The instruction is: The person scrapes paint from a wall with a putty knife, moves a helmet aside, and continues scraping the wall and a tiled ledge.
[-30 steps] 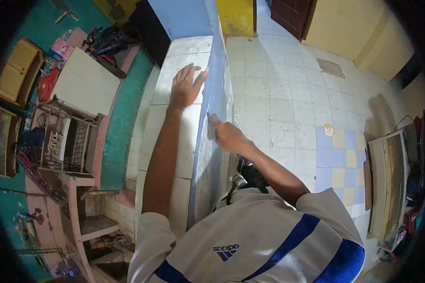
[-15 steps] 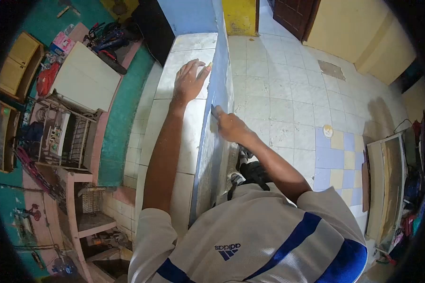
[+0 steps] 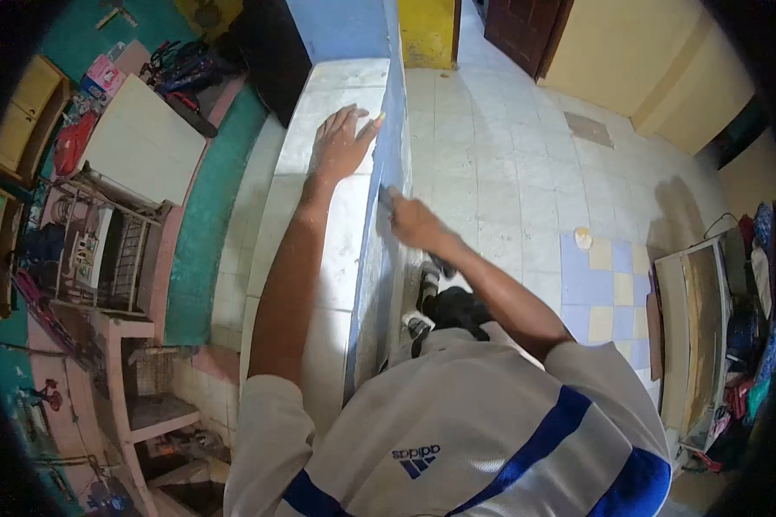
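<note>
My left hand point(image 3: 345, 145) lies on the white tiled top point(image 3: 323, 211) of a low wall, fingers spread and thumb at the blue edge. My right hand point(image 3: 418, 226) is closed around a flat grey tool point(image 3: 388, 198) that looks like a scraper; the fingers hide most of it. Its tip is against the wall's blue painted side point(image 3: 386, 155), just below the tiled edge. Lower down, the side surface looks patchy and pale point(image 3: 372, 323). The right hand is slightly blurred.
Pale floor tiles point(image 3: 466, 129) spread to the right, with a small round thing point(image 3: 583, 238) on them. A glass-fronted cabinet point(image 3: 694, 319) stands at far right. Left of the wall are a green-sided ledge point(image 3: 211, 233), a white panel point(image 3: 147, 142) and a wire rack point(image 3: 129, 258).
The whole view has shifted slightly, so the surroundings sit further left. My right hand and the tool have moved only slightly along the wall side. The left hand stays on the tiles.
</note>
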A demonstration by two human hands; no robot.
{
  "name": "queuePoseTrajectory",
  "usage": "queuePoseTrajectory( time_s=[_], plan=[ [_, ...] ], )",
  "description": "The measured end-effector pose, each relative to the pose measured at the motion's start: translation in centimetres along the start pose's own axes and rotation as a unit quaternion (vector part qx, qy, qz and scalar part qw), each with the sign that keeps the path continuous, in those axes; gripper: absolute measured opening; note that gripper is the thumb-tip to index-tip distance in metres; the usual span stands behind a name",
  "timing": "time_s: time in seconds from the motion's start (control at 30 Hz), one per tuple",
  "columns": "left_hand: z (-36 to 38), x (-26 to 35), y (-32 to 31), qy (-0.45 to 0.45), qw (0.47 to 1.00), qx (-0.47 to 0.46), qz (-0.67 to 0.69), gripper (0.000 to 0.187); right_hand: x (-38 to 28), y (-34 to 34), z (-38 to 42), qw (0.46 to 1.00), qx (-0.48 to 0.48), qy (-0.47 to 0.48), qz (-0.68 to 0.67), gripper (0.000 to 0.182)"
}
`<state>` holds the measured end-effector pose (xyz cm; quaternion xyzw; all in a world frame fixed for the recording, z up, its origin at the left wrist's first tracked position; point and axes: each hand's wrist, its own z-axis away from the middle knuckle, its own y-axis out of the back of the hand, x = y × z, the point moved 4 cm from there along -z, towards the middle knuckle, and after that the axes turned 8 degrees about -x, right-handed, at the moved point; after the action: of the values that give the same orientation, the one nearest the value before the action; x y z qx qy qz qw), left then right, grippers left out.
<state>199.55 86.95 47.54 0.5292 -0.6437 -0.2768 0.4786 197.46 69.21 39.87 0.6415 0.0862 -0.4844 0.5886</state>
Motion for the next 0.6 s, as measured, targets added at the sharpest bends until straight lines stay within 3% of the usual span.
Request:
queuePoseTrajectory(
  time_s=[0.07, 0.23, 0.33, 0.4, 0.5, 0.6],
  plan=[
    [-0.1, 0.2, 0.1, -0.029, 0.999, -0.003, 0.015, 0.048, 0.2, 0.1, 0.7, 0.999, -0.011, 0.023, -0.022, 0.046],
    [-0.6, -0.1, -0.4, -0.002, 1.000, 0.007, 0.010, 0.049, 0.6, -1.8, 1.3, 0.998, 0.017, 0.053, 0.016, 0.047],
    [-0.3, 0.2, -0.1, -0.003, 0.999, 0.013, 0.030, 0.050, 3.3, -0.6, -2.9, 0.999, 0.025, -0.016, -0.016, 0.055],
    [-0.4, -0.5, -0.3, -0.006, 1.000, 0.010, 0.007, 0.047, 3.3, -0.7, -2.8, 0.998, 0.036, 0.053, 0.016, 0.057],
    [-1.1, 0.0, -0.6, 0.002, 1.000, -0.002, 0.000, 0.046, -0.1, -1.0, 1.8, 0.996, 0.068, 0.060, 0.023, 0.058],
    [-0.5, -0.1, -0.4, -0.004, 1.000, 0.004, -0.014, 0.046, 0.3, 1.0, 0.0, 0.999, -0.015, 0.039, -0.025, 0.057]
  ],
)
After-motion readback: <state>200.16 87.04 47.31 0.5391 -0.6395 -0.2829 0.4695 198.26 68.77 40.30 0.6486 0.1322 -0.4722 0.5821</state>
